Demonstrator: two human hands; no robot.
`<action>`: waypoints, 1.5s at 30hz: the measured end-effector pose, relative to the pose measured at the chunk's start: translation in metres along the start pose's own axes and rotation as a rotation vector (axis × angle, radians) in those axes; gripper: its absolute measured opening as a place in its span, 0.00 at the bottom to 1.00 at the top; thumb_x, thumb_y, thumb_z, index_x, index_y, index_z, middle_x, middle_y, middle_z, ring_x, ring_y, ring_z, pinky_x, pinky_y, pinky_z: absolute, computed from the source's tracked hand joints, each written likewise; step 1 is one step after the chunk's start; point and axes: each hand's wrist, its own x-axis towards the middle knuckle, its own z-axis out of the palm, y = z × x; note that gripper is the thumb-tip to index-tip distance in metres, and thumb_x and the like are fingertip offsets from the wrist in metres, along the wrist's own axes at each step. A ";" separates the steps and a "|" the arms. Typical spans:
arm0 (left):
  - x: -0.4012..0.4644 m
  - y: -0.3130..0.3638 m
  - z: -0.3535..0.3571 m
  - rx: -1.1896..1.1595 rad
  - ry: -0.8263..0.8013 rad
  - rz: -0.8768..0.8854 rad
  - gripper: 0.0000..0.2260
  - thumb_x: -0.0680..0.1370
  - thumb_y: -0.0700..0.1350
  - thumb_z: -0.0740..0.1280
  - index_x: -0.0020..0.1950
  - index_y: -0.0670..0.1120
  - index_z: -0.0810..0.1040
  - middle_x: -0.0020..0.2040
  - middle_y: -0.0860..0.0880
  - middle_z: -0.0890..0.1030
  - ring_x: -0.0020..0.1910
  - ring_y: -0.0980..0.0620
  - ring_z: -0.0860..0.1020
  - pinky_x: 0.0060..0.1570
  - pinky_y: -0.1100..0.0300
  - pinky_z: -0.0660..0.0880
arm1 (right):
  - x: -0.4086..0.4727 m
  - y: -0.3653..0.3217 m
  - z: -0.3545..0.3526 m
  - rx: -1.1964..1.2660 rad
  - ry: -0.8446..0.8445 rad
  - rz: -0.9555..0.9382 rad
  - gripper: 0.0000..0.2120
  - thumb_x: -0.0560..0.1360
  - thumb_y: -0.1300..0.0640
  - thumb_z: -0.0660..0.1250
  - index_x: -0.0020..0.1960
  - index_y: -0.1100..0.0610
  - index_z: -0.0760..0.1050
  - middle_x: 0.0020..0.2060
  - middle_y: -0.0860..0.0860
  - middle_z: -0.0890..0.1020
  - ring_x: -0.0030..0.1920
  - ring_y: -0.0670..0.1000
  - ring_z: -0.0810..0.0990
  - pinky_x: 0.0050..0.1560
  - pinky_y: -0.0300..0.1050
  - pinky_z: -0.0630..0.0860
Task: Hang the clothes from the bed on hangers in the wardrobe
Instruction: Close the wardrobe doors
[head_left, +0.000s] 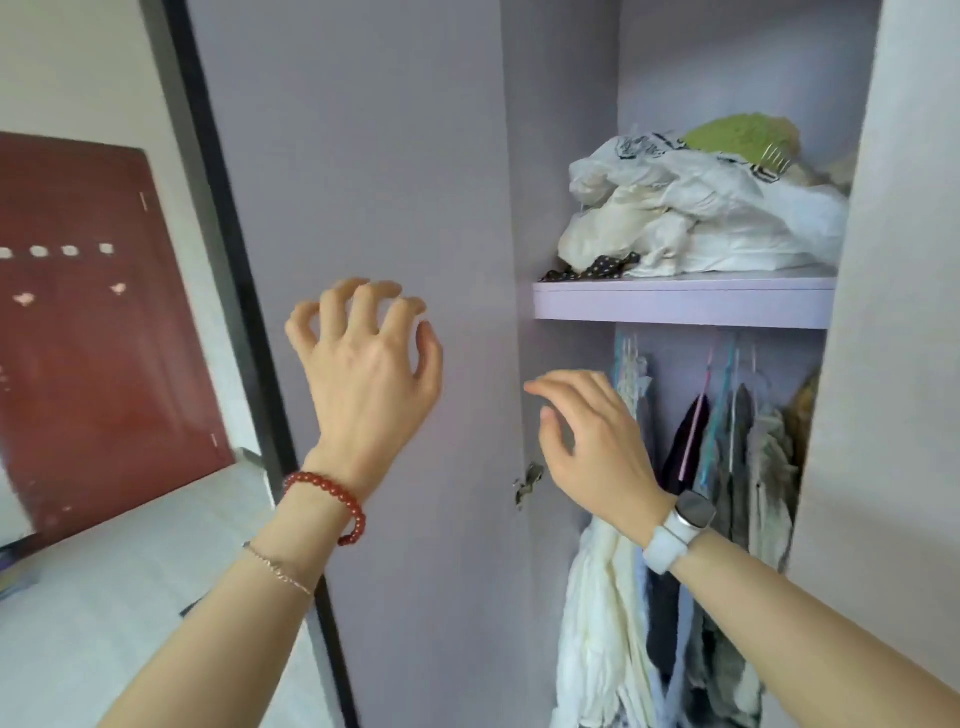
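Our left hand (371, 379) has its fingers (363, 306) curled claw-like, spread, holding nothing, in front of the open wardrobe door (363, 156). Right hand (592, 447): fingers loosely bent, empty, near the door hinge (527, 480), reaching toward the hanging clothes (727, 457). No bed garment in hand yet; bed (104, 597) sits lower left, its clothes not visible. We judge they'll be soft, light, floppy, so grab at shoulders/collar. Rail looks crowded w/ hangers (696, 415); shelf (680, 306) above carries bags (701, 218).
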 end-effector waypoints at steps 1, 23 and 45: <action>-0.008 -0.015 -0.005 0.082 -0.021 -0.029 0.11 0.73 0.46 0.62 0.53 0.46 0.78 0.59 0.44 0.77 0.63 0.40 0.68 0.61 0.44 0.58 | 0.001 -0.009 0.011 0.041 -0.020 -0.002 0.15 0.73 0.59 0.56 0.52 0.62 0.78 0.48 0.55 0.80 0.48 0.53 0.73 0.53 0.44 0.69; -0.036 0.034 -0.044 -0.773 -0.031 -0.080 0.21 0.77 0.41 0.57 0.71 0.43 0.65 0.64 0.52 0.70 0.59 0.51 0.73 0.56 0.59 0.73 | -0.011 -0.033 -0.017 0.361 0.089 0.248 0.19 0.74 0.53 0.53 0.60 0.59 0.72 0.52 0.47 0.74 0.51 0.43 0.75 0.52 0.31 0.72; 0.033 0.225 0.117 -0.522 -0.600 0.626 0.33 0.80 0.45 0.53 0.67 0.51 0.25 0.69 0.57 0.28 0.72 0.45 0.30 0.69 0.36 0.46 | -0.053 0.085 -0.116 0.088 -0.080 0.885 0.31 0.77 0.67 0.53 0.75 0.48 0.46 0.65 0.43 0.67 0.65 0.52 0.69 0.56 0.26 0.66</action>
